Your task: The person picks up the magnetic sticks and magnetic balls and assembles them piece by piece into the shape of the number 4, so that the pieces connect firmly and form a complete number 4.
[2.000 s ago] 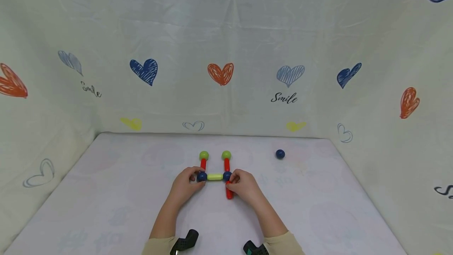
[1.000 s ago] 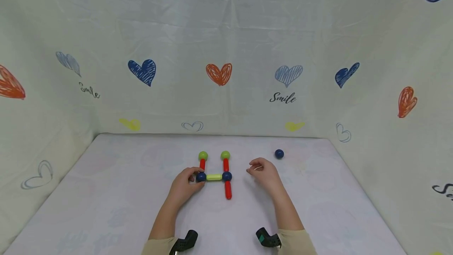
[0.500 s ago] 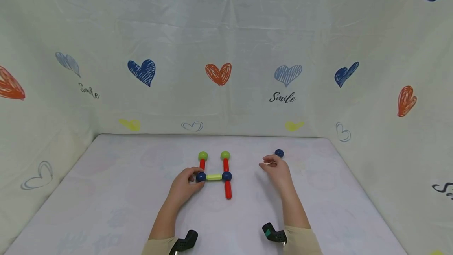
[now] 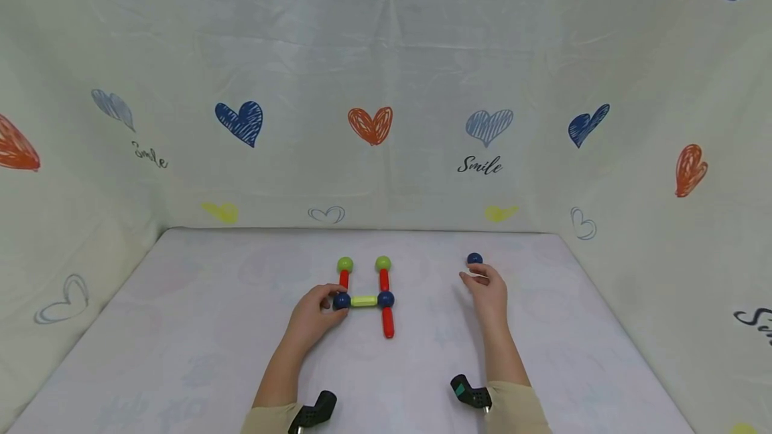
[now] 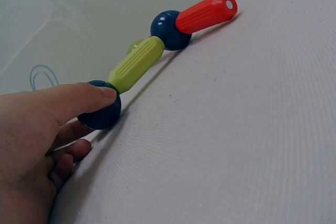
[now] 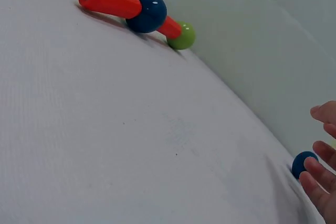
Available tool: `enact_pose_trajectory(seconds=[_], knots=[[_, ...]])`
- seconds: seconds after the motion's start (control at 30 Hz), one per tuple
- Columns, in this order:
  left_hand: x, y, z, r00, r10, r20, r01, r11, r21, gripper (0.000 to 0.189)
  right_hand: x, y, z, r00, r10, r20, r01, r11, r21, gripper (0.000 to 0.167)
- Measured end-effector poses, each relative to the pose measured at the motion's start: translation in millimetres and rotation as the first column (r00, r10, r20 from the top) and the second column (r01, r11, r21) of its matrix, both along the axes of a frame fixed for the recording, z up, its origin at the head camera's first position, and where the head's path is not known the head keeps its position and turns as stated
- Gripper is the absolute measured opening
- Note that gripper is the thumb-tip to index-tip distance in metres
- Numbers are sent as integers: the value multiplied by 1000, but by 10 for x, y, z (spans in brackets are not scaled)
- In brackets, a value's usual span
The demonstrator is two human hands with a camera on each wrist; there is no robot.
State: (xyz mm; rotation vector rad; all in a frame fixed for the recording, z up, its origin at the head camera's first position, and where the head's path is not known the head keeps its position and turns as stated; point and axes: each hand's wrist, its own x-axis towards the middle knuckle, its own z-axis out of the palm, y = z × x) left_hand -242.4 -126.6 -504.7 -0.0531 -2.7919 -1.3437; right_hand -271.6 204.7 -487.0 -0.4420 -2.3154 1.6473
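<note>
My left hand [image 4: 313, 313] pinches the left blue ball [image 4: 342, 301] of a ball-and-rod toy frame between thumb and fingers. A yellow-green rod [image 4: 364, 301] joins that ball to a second blue ball [image 4: 386, 299]. From each blue ball a red rod [image 4: 384, 280] runs back to a green ball, one at left [image 4: 345, 264] and one at right [image 4: 382, 262]. Another red rod [image 4: 388, 323] points forward, its free end showing a metal dot in the left wrist view. My right hand [image 4: 490, 295], fingers parted and loosely bent, is right by a loose blue ball [image 4: 474, 258], overlapping it.
The frame and loose ball lie on a white-covered table [image 4: 241, 353]. A pale cloth backdrop [image 4: 422, 179] printed with hearts rises along its back edge. Black camera mounts, one on the left wrist [image 4: 316, 410] and one on the right [image 4: 470, 394], sit at the sleeves.
My right hand has let go of the frame's right side and moved right and back to the loose blue ball. My left hand still holds its ball; the frame has stayed put.
</note>
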Motion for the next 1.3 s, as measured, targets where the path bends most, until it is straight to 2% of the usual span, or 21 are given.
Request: enact_pose_trajectory(seconds=[0.3, 0.6, 0.97, 1.3], knots=[[28, -15, -7, 1000, 4, 16, -4, 1000, -2, 38, -30, 35, -66, 996, -86, -4, 85, 993, -83, 37], [27, -31, -14, 1000, 1, 13, -1, 1000, -5, 38, -185, 138, -71, 994, -112, 19, 113, 984, -138, 40], [19, -24, -3, 1000, -8, 6, 8, 1000, -5, 38, -319, 188, -41, 997, -78, 29, 80, 992, -100, 41], [10, -8, 5, 1000, -10, -7, 10, 1000, -8, 38, -399, 187, -8, 994, -85, 63, 88, 995, -52, 41]])
